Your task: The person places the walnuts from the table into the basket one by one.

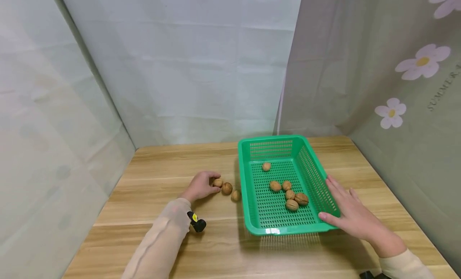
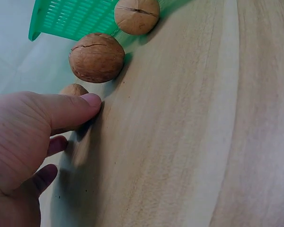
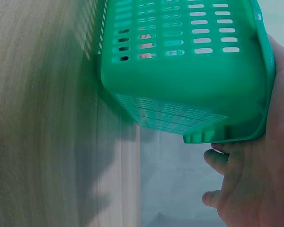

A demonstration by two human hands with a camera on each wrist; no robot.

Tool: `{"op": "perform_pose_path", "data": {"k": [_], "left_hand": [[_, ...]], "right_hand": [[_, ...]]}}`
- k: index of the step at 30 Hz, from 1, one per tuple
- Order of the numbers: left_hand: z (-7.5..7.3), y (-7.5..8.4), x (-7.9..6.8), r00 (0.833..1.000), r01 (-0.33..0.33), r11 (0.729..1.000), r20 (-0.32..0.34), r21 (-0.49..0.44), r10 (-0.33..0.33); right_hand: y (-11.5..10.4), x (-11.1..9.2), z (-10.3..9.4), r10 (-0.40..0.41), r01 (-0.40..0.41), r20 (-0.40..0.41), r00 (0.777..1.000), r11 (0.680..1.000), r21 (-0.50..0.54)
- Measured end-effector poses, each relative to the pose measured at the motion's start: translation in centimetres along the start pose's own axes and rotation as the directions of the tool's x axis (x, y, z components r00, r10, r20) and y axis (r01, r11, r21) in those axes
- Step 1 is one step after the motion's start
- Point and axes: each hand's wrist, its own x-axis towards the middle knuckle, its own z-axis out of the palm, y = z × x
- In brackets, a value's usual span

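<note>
Left of the basket, my left hand pinches a walnut between thumb and fingers, low over the table. In the left wrist view the thumb hides much of that walnut. A darker walnut lies right beside it, and another walnut sits close to the basket wall. My right hand rests on the near right corner of the green plastic basket, its thumb over the rim and its fingers extended along the side. Several walnuts lie on the basket floor.
The wooden table is bounded by pale cloth at the back and left. A flower-printed curtain hangs along the right side. The basket stands right of the table's middle, its perforated walls rising around the walnuts.
</note>
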Motion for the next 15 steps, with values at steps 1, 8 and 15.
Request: {"op": "perform_pose_path", "data": {"k": [1, 8, 15], "left_hand": [[0.03, -0.04, -0.02, 1.000, 0.001, 1.000, 0.000, 0.000, -0.001], [0.11, -0.22, -0.23, 1.000, -0.024, 1.000, -0.018, -0.007, 0.024], [-0.10, -0.06, -0.45, 0.999, 0.015, 1.000, -0.028, -0.016, -0.015]], "right_hand": [[0.00, 0.00, 0.00, 0.001, -0.001, 0.001, 1.000, 1.000, 0.000], [0.00, 0.03, -0.01, 0.002, -0.002, 0.003, 1.000, 1.000, 0.005], [-0.07, 0.05, -0.04, 0.006, -0.006, 0.000, 1.000, 1.000, 0.006]]}}
